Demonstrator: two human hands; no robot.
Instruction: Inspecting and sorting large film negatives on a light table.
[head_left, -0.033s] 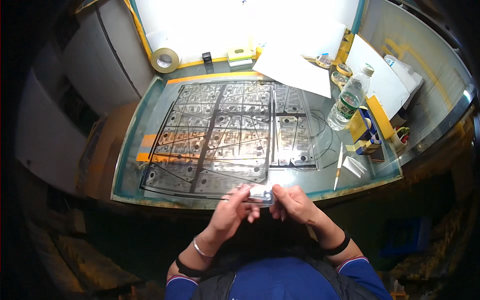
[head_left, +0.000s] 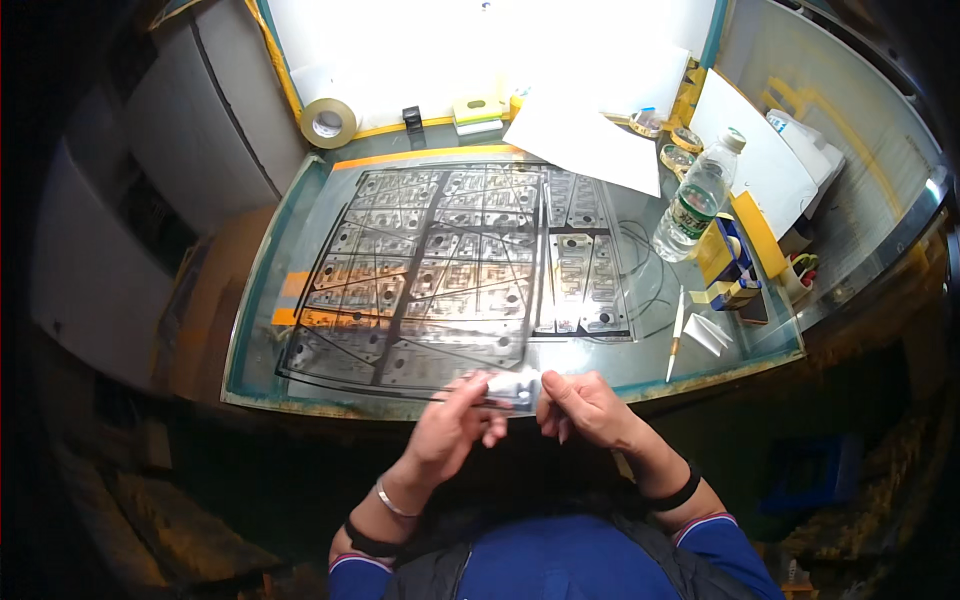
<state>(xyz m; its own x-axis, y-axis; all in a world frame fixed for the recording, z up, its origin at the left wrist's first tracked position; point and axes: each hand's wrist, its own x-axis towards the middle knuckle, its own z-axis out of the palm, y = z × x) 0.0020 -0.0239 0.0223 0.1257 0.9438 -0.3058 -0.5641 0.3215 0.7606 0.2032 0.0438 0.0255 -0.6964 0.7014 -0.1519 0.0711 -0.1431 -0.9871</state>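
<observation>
A large clear film (head_left: 460, 345) printed with dark circuit patterns lies over the glass tabletop, its near right corner lifted past the table's front edge. My left hand (head_left: 450, 425) pinches that corner between thumb and fingers. My right hand (head_left: 590, 405) is closed beside the corner's right edge, thumb pressed to the forefinger. Whatever its fingertips hold is too small to make out. Under the film's right side shows a second patterned sheet (head_left: 590, 285). Orange tape strips (head_left: 290, 316) show at the left.
At the right stand a clear bottle (head_left: 692, 205) and a blue tape dispenser (head_left: 735, 285), with a white pen-like tool (head_left: 677, 335) and folded white paper (head_left: 708, 336) nearer. Farther back are a white sheet (head_left: 590, 145), tape rolls (head_left: 677, 160) and a large tape roll (head_left: 328, 125).
The film and my left hand have shifted slightly left, baring a little more of the sheet beneath. My right hand has barely moved.
</observation>
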